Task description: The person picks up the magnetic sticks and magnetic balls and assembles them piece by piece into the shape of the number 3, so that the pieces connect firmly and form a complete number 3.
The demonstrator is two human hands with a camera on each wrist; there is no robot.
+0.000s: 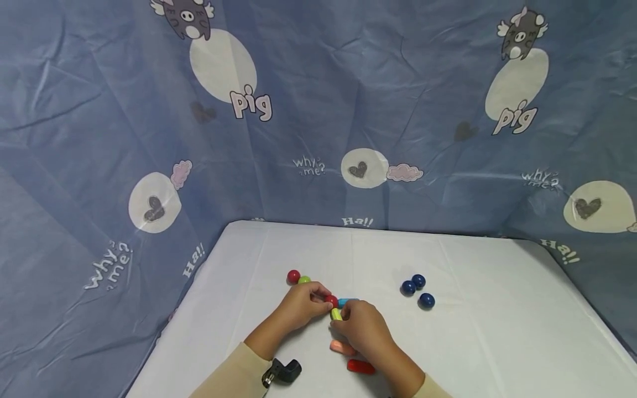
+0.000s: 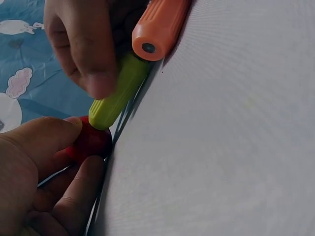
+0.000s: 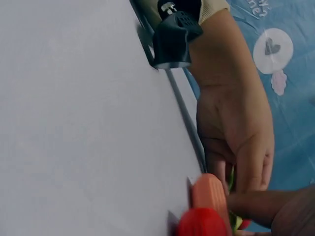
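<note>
My left hand [image 1: 297,305] pinches a red ball [image 2: 92,143] between thumb and fingers. A ribbed yellow-green magnetic rod [image 2: 120,93] is gripped by my right hand [image 1: 365,327], and its near end meets the red ball in the left wrist view. Beside that ball lies a blue rod [image 1: 348,302], partly behind the right hand. Closer to me are an orange rod [image 1: 342,347], with a round metal dot on its end, and a red rod [image 1: 360,366]. In the right wrist view these two rods partly cover the fingers' work.
Beyond the left hand sit another red ball [image 1: 293,276] and a green ball [image 1: 304,280], close together. Three dark blue balls [image 1: 426,301] lie to the right on the white table [image 1: 497,331]. A blue printed cloth [image 1: 308,204] hangs behind and at the sides.
</note>
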